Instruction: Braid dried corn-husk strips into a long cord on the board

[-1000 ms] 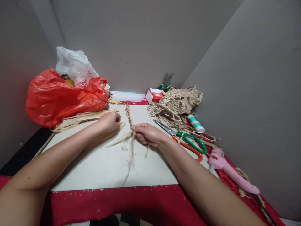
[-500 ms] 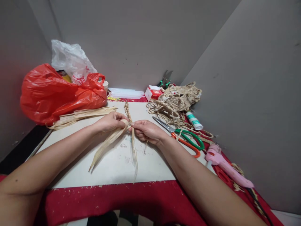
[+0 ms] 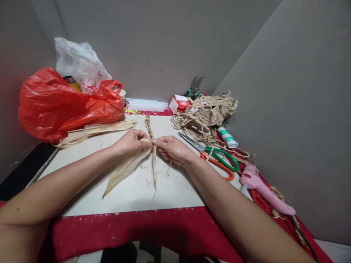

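Note:
A short braid (image 3: pixel 148 125) of dried husk lies on the white board (image 3: pixel 175 195), its near end between my two hands. My left hand (image 3: pixel 133 141) pinches a broad, pale husk strip (image 3: pixel 124 170) that fans out toward me on the left. With thumb and forefinger my right hand (image 3: pixel 170 148) closes on the braid's near end, touching my left fingertips. Below the pinch a narrow husk strip (image 3: pixel 154 170) hangs straight toward me. A thin strand (image 3: pixel 169 168) sticks out under my right hand. The exact crossing of the strips is hidden by my fingers.
Scissors (image 3: pixel 211 153) lie right of my hand, near coiled husk cord (image 3: pixel 211 109). Farther right are a pink glue gun (image 3: pixel 265 190) and a green-white roll (image 3: pixel 228 137). Flat husks (image 3: pixel 95 132) lie before a red plastic bag (image 3: pixel 68 106). Clear sticks (image 3: pixel 146 105) lie behind.
My hands have drawn closer together at the braid's end. The left husk strip has spread wider and flatter, and the narrow strip has swung slightly left.

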Tool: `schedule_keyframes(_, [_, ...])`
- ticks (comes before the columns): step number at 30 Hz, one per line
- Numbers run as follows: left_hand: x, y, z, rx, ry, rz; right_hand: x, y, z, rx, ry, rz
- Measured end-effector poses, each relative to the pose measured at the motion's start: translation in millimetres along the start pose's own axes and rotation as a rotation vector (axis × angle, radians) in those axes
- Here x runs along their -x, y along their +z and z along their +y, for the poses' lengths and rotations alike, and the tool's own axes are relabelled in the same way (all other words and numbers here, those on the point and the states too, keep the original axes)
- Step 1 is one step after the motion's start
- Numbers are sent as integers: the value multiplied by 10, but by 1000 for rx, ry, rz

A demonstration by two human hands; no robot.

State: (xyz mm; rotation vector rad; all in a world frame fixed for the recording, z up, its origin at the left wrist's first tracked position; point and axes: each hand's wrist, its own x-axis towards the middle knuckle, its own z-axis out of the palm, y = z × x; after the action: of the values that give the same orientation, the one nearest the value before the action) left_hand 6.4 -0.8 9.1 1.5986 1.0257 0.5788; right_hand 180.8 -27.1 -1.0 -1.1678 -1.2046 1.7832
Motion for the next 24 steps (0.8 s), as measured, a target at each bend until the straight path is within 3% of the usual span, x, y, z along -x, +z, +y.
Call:
schedule_keyframes(11, [56, 43, 62, 50, -42, 15, 18, 23, -22, 12, -30, 32])
schedule_keyframes(18, [59, 71, 50, 46, -72, 83, 12, 46, 1, 38, -47, 68])
schedule_keyframes(24, [77, 120, 109, 34, -7, 183, -8, 56, 41, 81, -98, 127])
